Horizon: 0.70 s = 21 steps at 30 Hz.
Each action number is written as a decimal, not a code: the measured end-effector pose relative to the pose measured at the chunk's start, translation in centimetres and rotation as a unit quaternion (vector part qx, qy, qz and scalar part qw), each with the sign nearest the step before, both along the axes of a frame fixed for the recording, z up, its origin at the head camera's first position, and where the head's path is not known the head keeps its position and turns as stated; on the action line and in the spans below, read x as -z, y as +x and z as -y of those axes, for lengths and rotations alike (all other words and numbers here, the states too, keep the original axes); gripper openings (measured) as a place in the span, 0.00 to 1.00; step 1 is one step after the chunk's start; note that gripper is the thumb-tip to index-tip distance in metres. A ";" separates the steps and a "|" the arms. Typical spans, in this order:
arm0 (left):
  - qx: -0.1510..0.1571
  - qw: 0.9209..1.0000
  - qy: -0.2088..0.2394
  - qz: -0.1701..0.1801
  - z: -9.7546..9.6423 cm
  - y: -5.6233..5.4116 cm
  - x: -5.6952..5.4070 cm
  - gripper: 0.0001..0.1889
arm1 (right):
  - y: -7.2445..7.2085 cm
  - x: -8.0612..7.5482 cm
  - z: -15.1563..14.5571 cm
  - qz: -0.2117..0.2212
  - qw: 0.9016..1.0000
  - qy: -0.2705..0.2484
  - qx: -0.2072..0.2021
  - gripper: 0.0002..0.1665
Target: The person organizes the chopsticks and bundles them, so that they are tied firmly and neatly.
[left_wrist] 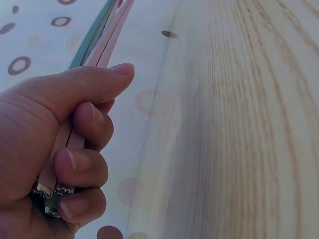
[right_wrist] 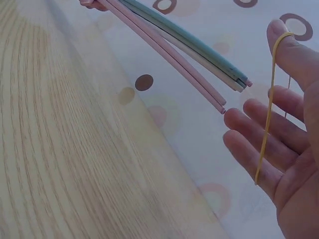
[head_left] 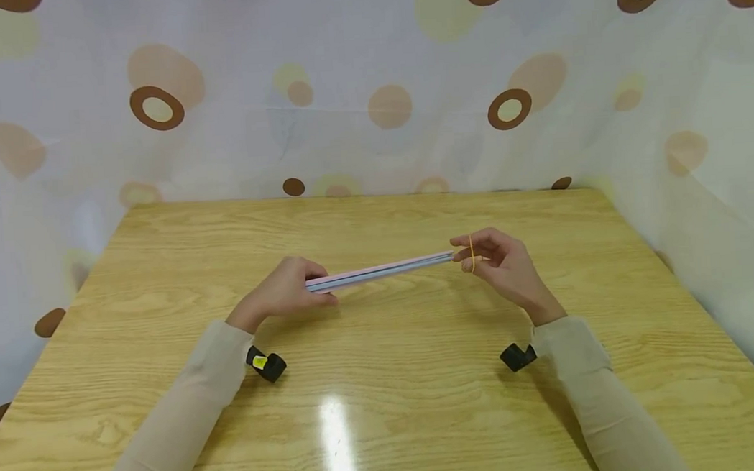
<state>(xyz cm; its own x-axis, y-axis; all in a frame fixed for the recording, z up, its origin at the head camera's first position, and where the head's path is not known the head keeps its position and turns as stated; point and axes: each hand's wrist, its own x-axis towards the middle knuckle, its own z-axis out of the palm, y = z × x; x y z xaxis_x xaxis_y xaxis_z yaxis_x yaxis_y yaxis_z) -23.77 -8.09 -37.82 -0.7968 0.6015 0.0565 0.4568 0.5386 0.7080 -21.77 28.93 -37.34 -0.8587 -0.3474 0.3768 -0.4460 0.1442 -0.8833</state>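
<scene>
A bundle of slim pink, green and white chopsticks (head_left: pixel 379 272) is gripped by the left hand (head_left: pixel 284 290) at its ornamented metal ends. In the left wrist view the fingers curl round the chopsticks (left_wrist: pixel 105 47), with the thumb lying along them. Toward the right, the chopsticks' narrow tips spread a little apart. The right hand (head_left: pixel 507 265) is beside these tips. Stretched over its thumb and spread fingers is a yellow rubber band (right_wrist: pixel 269 112). In the right wrist view the lowest pink chopstick (right_wrist: pixel 199 93) reaches a fingertip; whether they touch, I cannot tell.
Beneath both hands is a wood-grain table (head_left: pixel 388 422). A white curtain (head_left: pixel 339 43) with brown and beige circles hangs behind it and along its sides. Small black devices (head_left: pixel 270 366) are worn at both wrists.
</scene>
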 end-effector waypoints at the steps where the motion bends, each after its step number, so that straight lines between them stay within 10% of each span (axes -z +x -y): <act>1: 0.000 1.000 0.000 0.000 0.0 0.0 0.0 0.06 | 0.0 0.0 0.0 0.001 1.000 0.007 -0.005 0.17; 21: 0.012 1.000 -0.007 0.009 -0.4 0.3 0.7 0.06 | 0.6 0.6 2.9 0.001 0.987 0.161 0.000 0.28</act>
<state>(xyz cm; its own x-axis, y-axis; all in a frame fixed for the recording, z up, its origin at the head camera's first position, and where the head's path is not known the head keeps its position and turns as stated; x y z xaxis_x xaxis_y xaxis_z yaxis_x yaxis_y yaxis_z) -23.52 -7.72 -38.48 -0.7830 0.6211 0.0336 0.4563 0.5369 0.7096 -21.15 26.00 -37.92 -0.8594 -0.4482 0.2461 -0.4448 0.4179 -0.7921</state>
